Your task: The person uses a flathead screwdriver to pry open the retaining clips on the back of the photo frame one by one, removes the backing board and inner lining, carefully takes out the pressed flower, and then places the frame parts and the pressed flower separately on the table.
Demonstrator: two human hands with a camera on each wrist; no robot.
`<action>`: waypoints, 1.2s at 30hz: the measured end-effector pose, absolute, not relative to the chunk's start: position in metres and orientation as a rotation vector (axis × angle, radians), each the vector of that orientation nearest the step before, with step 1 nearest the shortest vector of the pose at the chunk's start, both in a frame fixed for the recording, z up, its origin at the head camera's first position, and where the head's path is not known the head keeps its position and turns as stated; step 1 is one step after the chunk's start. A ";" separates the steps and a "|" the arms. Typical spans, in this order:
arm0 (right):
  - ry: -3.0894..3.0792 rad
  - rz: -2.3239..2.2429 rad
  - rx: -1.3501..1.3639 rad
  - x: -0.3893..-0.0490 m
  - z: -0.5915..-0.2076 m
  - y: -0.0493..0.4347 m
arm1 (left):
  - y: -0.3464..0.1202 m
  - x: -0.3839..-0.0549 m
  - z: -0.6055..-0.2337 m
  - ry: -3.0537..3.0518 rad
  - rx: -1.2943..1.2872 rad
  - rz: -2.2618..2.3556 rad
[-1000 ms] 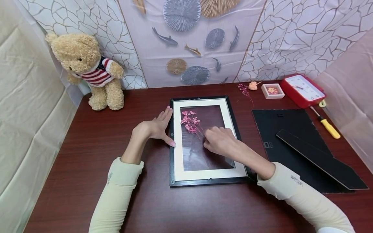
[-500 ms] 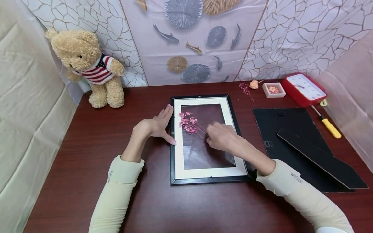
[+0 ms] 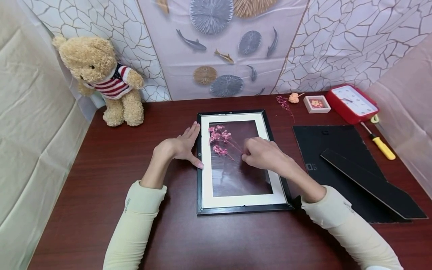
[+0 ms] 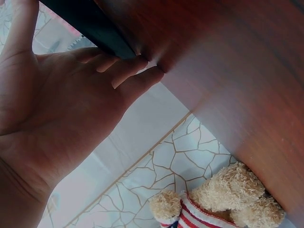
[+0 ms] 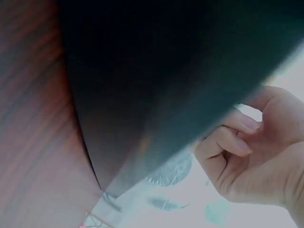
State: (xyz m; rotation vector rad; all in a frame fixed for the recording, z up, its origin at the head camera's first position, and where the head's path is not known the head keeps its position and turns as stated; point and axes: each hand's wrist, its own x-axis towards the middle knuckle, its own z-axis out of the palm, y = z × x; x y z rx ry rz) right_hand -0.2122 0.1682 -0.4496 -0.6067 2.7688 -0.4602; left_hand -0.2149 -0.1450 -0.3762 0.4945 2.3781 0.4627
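Note:
A black picture frame (image 3: 244, 209) with a white mat (image 3: 206, 168) and a clear pane (image 3: 236, 180) lies flat on the table. My left hand (image 3: 180, 147) rests at its left side, fingers extended along the outer edge and thumb on the border. Over the pane, my right hand (image 3: 263, 154) pinches the thin stems of a pink dried flower sprig (image 3: 219, 134). Its blossoms reach the upper left of the mat opening. Just below, a smaller pink sprig (image 3: 220, 150) lies on the pane, its stem end apart from the fingers. The right fingertips are hidden in the head view.
To the right lies a black backing board (image 3: 327, 150) with its stand leg (image 3: 368, 183). Behind are a yellow screwdriver (image 3: 383, 147), red clock (image 3: 352, 103), small framed box (image 3: 316, 104), peach flower (image 3: 294, 98) and another sprig (image 3: 283, 103). A teddy bear (image 3: 98, 80) sits back left.
My right hand has shifted slightly right with the sprig. The blossoms, bunched together before, now show as two separate clusters, the smaller one lower. My left hand stays on the frame.

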 end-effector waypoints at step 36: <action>2.793 -0.766 -0.270 -0.214 -0.351 0.228 | -0.145 -0.215 -0.377 2.396 0.511 0.429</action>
